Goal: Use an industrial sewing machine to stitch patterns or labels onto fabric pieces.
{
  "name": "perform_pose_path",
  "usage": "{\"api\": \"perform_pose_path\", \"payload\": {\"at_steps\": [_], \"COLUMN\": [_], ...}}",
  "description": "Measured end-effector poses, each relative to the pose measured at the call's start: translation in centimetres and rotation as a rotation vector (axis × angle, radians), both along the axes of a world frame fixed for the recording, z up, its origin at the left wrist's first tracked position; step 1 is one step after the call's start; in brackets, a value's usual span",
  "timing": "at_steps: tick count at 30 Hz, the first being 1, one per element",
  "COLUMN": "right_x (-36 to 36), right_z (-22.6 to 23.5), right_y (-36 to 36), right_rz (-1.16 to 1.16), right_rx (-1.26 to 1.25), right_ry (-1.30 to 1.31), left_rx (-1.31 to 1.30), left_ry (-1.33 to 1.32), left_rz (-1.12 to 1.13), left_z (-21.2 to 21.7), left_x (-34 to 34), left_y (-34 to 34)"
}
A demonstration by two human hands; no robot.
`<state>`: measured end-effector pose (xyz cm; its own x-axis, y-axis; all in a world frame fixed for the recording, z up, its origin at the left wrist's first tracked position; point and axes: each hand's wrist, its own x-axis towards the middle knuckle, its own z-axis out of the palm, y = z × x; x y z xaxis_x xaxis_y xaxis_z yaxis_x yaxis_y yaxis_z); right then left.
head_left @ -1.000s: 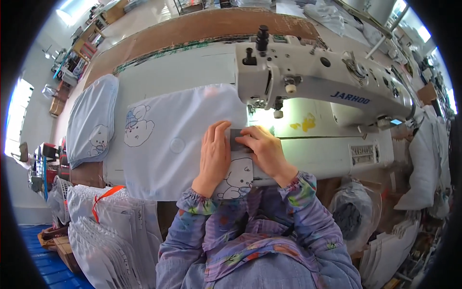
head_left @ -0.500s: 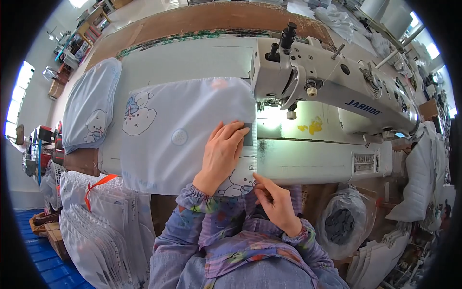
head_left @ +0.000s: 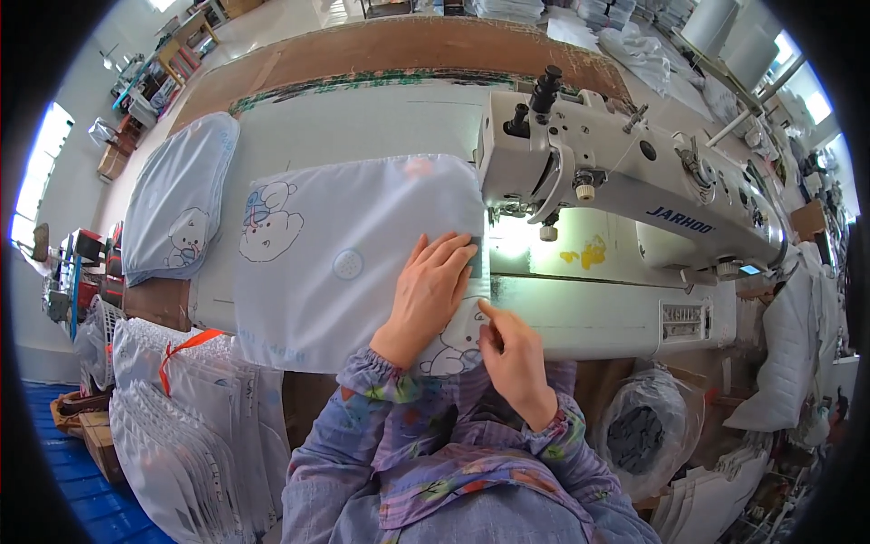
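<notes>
A pale desk (head_left: pixel 362 118) is spanning the view, its front border running just ahead of the body. A white sewing machine (head_left: pixel 625 181) is standing on its right part, its needle end facing left over a lit area. A white cloth (head_left: pixel 372 227) with printed bears is lying flat on the desk to the left of the machine, its long axis running left to right, its right edge bordering the lit area and its near edge reaching past the desk's front. A stack (head_left: pixel 181 199) of similar cloths is resting farther left, well apart from it. The left hand (head_left: pixel 428 286) is lying palm down on the cloth near its right edge, its grip spread flat with fingers close together and clamping nothing. The right hand (head_left: pixel 515 358) is touching the same edge nearer the body, most of the cloth extending leftward from it; whether finger and thumb are pinching the fabric, one cannot tell. A dark grey patch (head_left: pixel 476 252), partly covered, is showing at that edge by the left fingertips, the left hand being the nearer and the right lying below it.
</notes>
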<state>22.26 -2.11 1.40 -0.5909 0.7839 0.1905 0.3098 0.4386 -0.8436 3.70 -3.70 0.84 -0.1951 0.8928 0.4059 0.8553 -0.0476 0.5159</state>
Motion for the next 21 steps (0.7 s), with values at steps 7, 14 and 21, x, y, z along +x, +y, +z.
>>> {"api": "perform_pose_path", "payload": {"at_steps": [7, 14, 21], "right_x": [0.0, -0.1, 0.2], "right_z": [-0.3, 0.2, -0.3], "right_y": [3.6, 2.7, 3.2], "right_rz": [-0.06, -0.057, -0.047], "right_rx": [0.123, 0.063, 0.028], "right_ry": [-0.053, -0.074, -0.064], "left_rx": [0.032, 0.042, 0.034], "left_ry": [-0.034, 0.044, 0.048], "left_rz": [-0.017, -0.041, -0.071], "left_z": [0.2, -0.1, -0.3], "left_x": [0.1, 0.1, -0.7], "left_y": [3.4, 3.6, 4.0]}}
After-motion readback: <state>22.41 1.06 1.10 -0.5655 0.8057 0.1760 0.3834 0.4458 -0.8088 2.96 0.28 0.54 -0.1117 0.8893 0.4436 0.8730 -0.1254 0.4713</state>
